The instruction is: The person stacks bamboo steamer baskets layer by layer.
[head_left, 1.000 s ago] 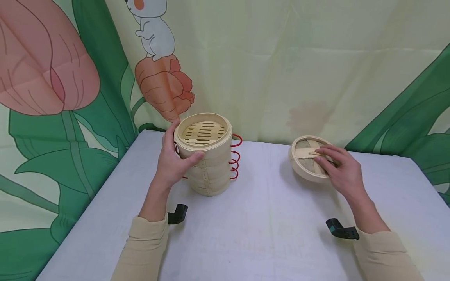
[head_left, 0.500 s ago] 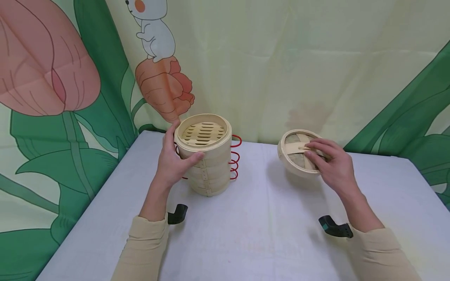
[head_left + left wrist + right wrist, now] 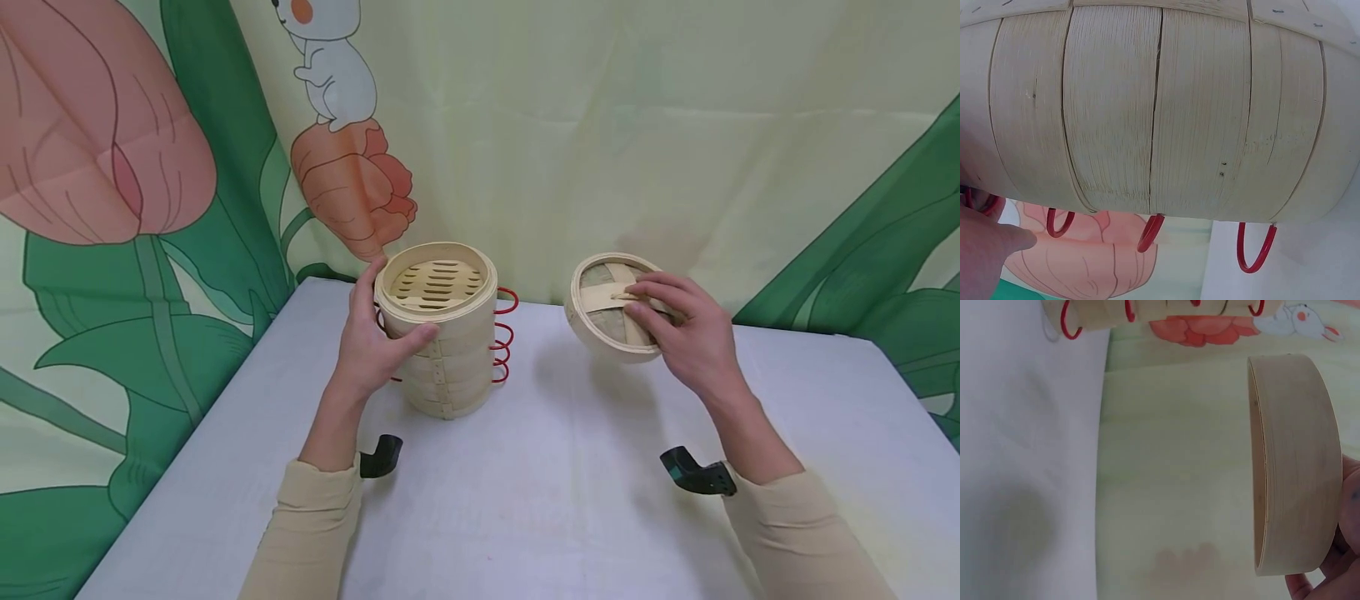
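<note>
On the left, the stack of bamboo steamer baskets [image 3: 442, 333] stood on the white table [image 3: 562, 483], near its back edge and in front of the printed backdrop [image 3: 675, 125]. Its top tier was uncovered, so that the slatted floor inside could be seen, and red wire handles [image 3: 504, 342] stuck out from its right side. The stack was steadied by the left hand [image 3: 372, 346], whose thumb and fingers were curled round the upper tiers; in the left wrist view only the bamboo wall and a fingertip were shown.

To the right, well apart from the stack, the lid [image 3: 617, 308] was held clear of the table and tilted, its woven top turned toward the camera. It was gripped by the right hand [image 3: 686, 337], with the fingers closed over the crossed handle strip on top. In the right wrist view the lid's rim [image 3: 1294, 465] was seen edge-on, with nothing beneath it.

The step in hand was judged to be the carrying of the lid toward the open stack. For the next move, the lid would need to be levelled, centred over the top tier and lowered squarely, while the stack was held firm.
</note>
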{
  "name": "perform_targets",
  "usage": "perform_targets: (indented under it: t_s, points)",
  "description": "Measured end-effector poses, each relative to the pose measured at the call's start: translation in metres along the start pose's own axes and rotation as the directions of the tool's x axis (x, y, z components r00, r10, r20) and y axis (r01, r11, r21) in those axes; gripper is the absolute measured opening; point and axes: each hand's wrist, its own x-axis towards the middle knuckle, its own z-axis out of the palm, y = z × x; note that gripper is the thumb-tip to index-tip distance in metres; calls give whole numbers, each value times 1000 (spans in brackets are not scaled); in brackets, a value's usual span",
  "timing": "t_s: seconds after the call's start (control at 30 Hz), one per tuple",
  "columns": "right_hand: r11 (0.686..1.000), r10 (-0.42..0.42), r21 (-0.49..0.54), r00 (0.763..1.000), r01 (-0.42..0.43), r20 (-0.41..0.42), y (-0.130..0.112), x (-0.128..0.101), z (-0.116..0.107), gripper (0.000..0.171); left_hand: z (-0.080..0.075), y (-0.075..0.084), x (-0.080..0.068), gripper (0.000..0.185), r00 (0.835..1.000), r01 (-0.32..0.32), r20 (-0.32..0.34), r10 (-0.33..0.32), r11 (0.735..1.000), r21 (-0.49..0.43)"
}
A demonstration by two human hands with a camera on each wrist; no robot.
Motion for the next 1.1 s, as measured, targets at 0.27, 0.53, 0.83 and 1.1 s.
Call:
perform_targets:
  t_s: [0.27,0.53,0.83,1.1]
  points:
    - [997,-19,71,1000,18,5,-21,10,5,23,0,0,0,104,1000,-2,-1,2,1000,5]
    - [987,-42,154,999,44,-13,-39,18,11,21,0,0,0,104,1000,0,-6,0,1000,3]
    - [975,-79,209,997,80,-16,-56,26,19,20,-1,-1,0,104,1000,-1,-8,1,1000,-11]
    - [959,-137,247,990,137,-17,-67,29,26,19,0,-4,1,106,1000,-27,-7,27,999,-28]
